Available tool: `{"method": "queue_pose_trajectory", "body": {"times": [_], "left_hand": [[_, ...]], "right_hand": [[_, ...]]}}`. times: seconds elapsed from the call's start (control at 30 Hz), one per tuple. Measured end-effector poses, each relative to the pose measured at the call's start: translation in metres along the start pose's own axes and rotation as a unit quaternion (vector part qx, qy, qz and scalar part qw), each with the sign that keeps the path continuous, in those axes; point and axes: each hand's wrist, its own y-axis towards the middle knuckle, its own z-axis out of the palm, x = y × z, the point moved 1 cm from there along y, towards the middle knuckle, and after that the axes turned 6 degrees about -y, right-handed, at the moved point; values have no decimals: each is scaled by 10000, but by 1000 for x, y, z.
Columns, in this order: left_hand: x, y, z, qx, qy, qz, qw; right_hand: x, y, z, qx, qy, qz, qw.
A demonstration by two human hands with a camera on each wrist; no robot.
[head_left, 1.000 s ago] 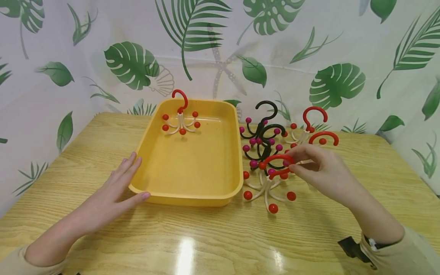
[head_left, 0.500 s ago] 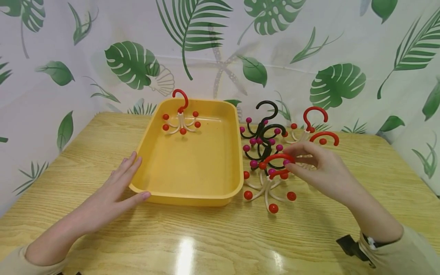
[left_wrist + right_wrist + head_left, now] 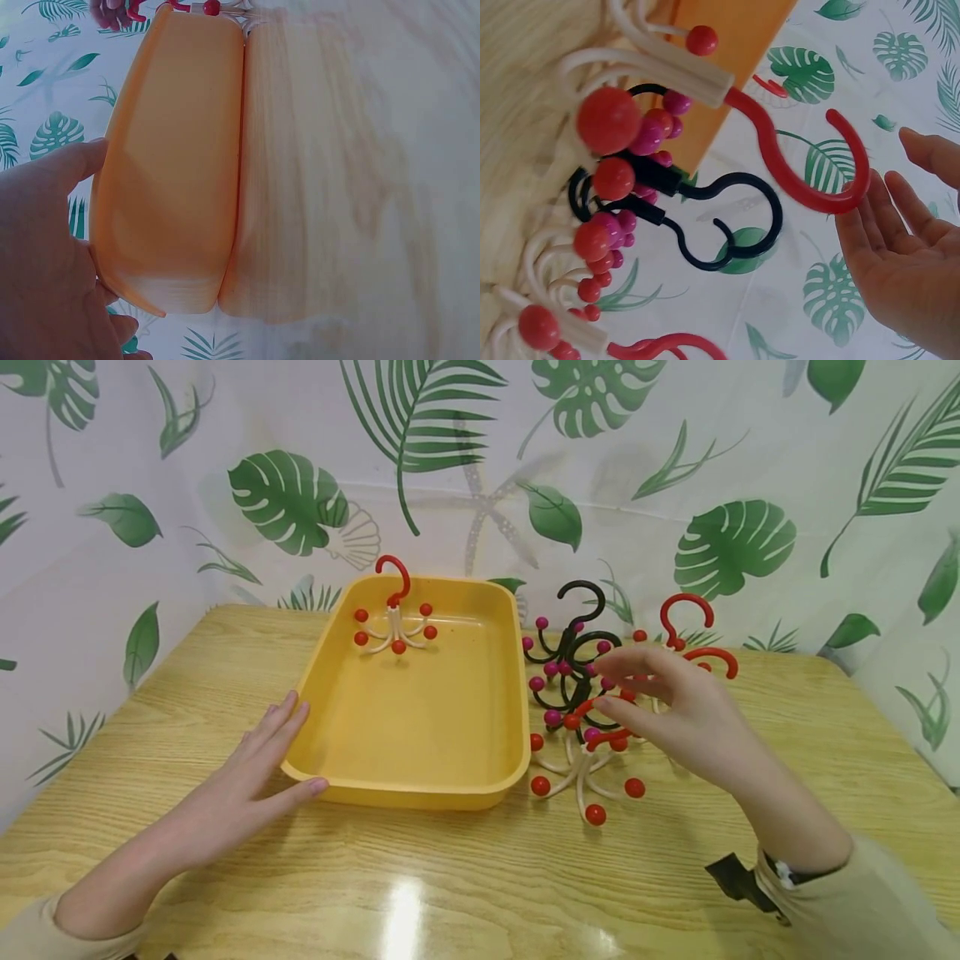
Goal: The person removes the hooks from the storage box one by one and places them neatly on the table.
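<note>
My left hand lies on the near left corner of a yellow tray, fingers straight along the rim. In the left wrist view, the thumb touches the tray's edge. My right hand is above the right-hand group, thumb and fingers apart with nothing between them. Nearest it stands a claw hanger with cream arms, red ball tips and a red hook; in the right wrist view the fingers come right beside that hook. In the head view the hand partly covers this hook and hangers behind it.
Another red-hooked claw hanger stands in the tray's far left corner. Right of the tray are two black hangers with magenta balls, and more red-hooked ones behind my right hand. A leaf-print cloth hangs behind the table.
My right hand has let go of the near hanger's red hook and moved slightly up and left, fingers spreading. That hanger stays where it was. The left hand has not moved.
</note>
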Motion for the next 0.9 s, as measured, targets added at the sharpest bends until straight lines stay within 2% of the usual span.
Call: {"method": "queue_pose_trajectory", "body": {"times": [0.2, 0.5, 0.67, 0.9], "left_hand": [[0, -1, 1, -1, -17, 13, 10000], [0, 0, 1, -9, -3, 30, 10000], [0, -1, 1, -15, -27, 33, 10000], [1, 0, 1, -17, -98, 72, 9999]], "right_hand": [[18, 9, 1, -145, 36, -252, 9996], [49, 21, 7, -184, 673, -724, 9949], [59, 35, 16, -261, 661, -904, 9934], [76, 59, 26, -186, 731, -941, 9927]]}}
